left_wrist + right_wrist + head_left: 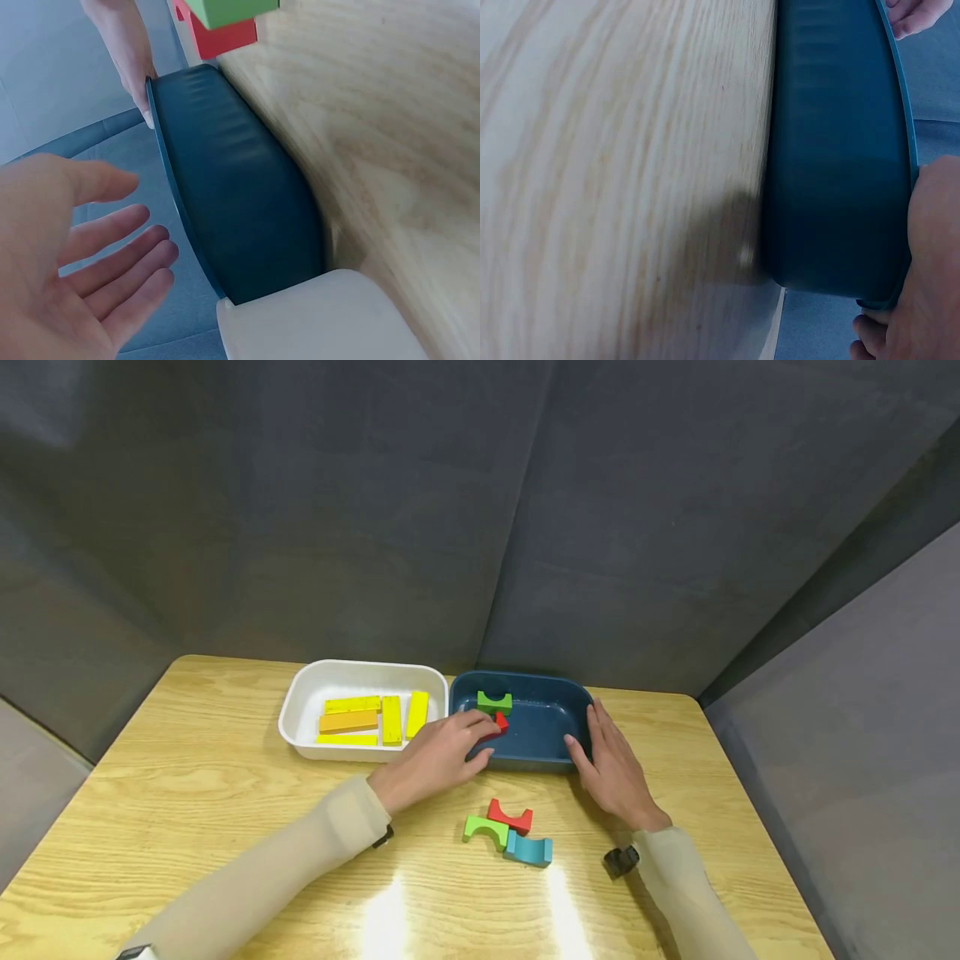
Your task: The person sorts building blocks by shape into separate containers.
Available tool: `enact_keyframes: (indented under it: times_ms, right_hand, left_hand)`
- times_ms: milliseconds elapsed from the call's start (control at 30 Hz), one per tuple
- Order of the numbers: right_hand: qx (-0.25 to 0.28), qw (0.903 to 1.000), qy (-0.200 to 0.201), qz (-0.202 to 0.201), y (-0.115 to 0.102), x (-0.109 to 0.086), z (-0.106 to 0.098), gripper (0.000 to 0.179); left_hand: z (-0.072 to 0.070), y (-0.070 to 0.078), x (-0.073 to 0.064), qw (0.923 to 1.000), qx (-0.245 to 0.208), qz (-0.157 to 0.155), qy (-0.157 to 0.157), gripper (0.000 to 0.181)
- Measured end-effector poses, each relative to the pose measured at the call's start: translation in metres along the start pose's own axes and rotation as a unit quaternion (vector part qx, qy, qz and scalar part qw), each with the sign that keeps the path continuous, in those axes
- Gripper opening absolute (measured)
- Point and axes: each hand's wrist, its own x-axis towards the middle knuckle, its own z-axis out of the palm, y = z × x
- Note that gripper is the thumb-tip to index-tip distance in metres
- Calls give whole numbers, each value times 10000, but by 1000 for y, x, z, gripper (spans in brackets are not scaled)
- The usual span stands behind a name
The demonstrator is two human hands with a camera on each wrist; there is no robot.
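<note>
My left hand (438,752) is over the left part of a dark blue tray (540,727), its fingertips by a red block (501,722) inside. In the left wrist view its fingers are loosely bent, with nothing visible between them. Behind the red block sits a green arch block (495,703). At the tray's right end, my right hand (618,768) holds the rim, thumb on the inner side and fingers along the outer wall. In front of the tray lie a red arch block (510,817), a light green arch block (486,830) and a blue arch block (528,850), close together.
A white tray (303,693) stands against the blue one's left end. It contains several yellow blocks (392,721) and an orange-yellow block (348,721). Both trays are near the back edge of the wooden table (187,777), before a dark grey partition (375,527).
</note>
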Motion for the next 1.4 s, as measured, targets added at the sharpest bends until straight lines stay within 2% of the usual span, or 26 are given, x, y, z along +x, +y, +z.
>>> enact_keyframes:
  times_ms: [167,333,600,933,1400]
  right_hand:
    - [7,10000,-13,-8,-1,0,-1,82]
    - [1,10000,20,-35,-1,0,-1,82]
    - [-28,10000,6,1,0,0,0,82]
    - [11,10000,19,2,0,0,1,82]
    - [-30,10000,46,-5,-1,1,1,82]
  left_hand:
    - [-1,4,-11,9992,-64,291,250,37]
    - [-2,9,-21,9985,-105,403,358,35]
    - [-6,21,-38,9986,-277,393,218,35]
    - [-9,31,-48,9976,-514,419,200,35]
    - [-5,37,-62,9985,-352,401,86,35]
